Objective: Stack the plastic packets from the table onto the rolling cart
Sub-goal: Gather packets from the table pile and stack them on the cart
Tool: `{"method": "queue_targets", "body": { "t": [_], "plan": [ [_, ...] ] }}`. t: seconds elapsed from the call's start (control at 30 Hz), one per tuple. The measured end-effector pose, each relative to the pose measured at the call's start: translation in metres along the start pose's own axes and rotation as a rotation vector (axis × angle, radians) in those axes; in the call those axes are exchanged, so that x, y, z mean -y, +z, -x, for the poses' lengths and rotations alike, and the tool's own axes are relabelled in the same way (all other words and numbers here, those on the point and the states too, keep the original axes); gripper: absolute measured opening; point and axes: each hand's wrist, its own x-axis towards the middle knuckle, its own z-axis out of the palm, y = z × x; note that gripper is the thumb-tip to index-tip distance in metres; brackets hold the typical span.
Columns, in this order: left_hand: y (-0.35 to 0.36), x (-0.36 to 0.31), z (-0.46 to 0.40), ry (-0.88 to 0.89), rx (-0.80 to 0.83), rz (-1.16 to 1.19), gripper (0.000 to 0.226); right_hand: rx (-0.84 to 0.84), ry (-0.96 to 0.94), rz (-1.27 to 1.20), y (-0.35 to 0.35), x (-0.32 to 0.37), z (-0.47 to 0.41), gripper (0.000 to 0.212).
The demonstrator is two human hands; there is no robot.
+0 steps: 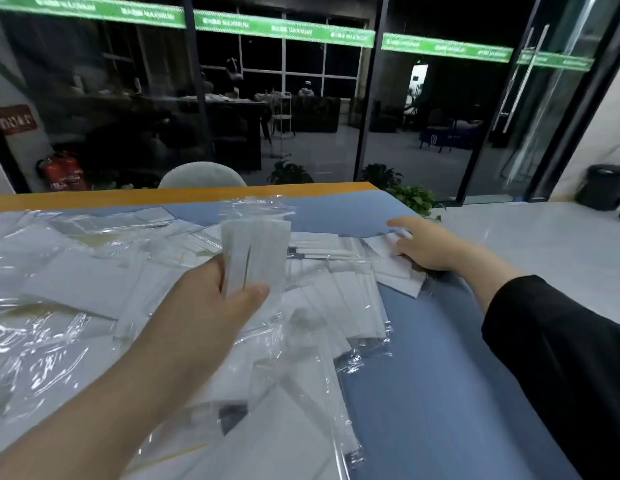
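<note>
Loose packets (76, 289): clear plastic packets with white contents, spread in overlapping layers over the left and middle of the table.
Table (440, 358): blue surface with a wooden far edge; bare blue shows at the right side.
Left hand (211, 299): raised above the pile, arm bare; fingers and thumb (256, 292) curled round the lower end of a small bundle of packets.
Held bundle (255, 247): several packets pinched together, standing roughly upright, clear tops sticking up above the white inserts; lifted off the pile.
Right-side packets (391, 268): white packets fanned out at the right edge of the pile, lying flat on the table.
Right hand (430, 247): black sleeve (561, 358) on the arm; palm down on the right-side packets, index finger stretched forward, other fingers bent over the packets' edge; whether they actually grip one, cannot be told.
Chair (202, 174): grey rounded back, just behind the table's far edge.
Rolling cart: not in view.
</note>
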Motion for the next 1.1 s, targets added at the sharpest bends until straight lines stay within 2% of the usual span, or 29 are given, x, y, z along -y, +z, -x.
{"method": "queue_targets", "body": {
  "t": [0.1,0.27,0.43,0.57,0.63,0.77,0.87,0.9,0.97,1.03,1.1],
  "plan": [
    [0.001,0.001,0.000,0.025,0.001,-0.023,0.009,0.002,0.024,-0.037,0.009,-0.009,-0.007,0.053],
    [0.003,0.001,0.001,0.045,-0.004,-0.035,0.008,0.008,-0.041,0.061,0.007,-0.014,-0.015,0.047],
    [0.002,0.002,-0.001,0.036,-0.003,-0.038,0.006,0.162,-0.139,0.045,0.004,-0.008,-0.008,0.052],
    [0.002,0.004,-0.001,0.029,-0.001,-0.036,0.006,0.205,-0.106,0.055,-0.007,-0.011,0.000,0.057],
    [0.002,0.004,-0.001,0.030,-0.003,-0.038,0.006,0.174,-0.102,0.063,-0.009,-0.010,0.001,0.055],
    [0.003,0.004,-0.002,0.034,-0.007,-0.018,0.009,0.023,-0.145,0.131,0.003,-0.003,-0.006,0.027],
    [0.003,0.004,-0.003,0.032,-0.031,0.013,0.007,-0.203,-0.176,0.206,0.005,0.003,-0.006,0.021],
    [0.003,0.004,-0.003,0.031,-0.046,0.032,0.007,-0.327,-0.191,0.154,0.001,0.007,-0.004,0.023],
    [0.002,0.003,-0.003,0.034,-0.059,0.090,0.009,-0.502,-0.204,-0.156,-0.014,0.023,0.006,0.028],
    [0.001,0.000,-0.002,0.046,-0.086,0.164,0.016,-0.488,-0.254,-0.587,-0.031,0.053,0.029,0.025],
    [0.001,-0.002,-0.001,0.057,-0.129,0.215,0.014,-0.316,-0.364,-0.931,-0.037,0.092,0.063,0.013]
  ]
}}
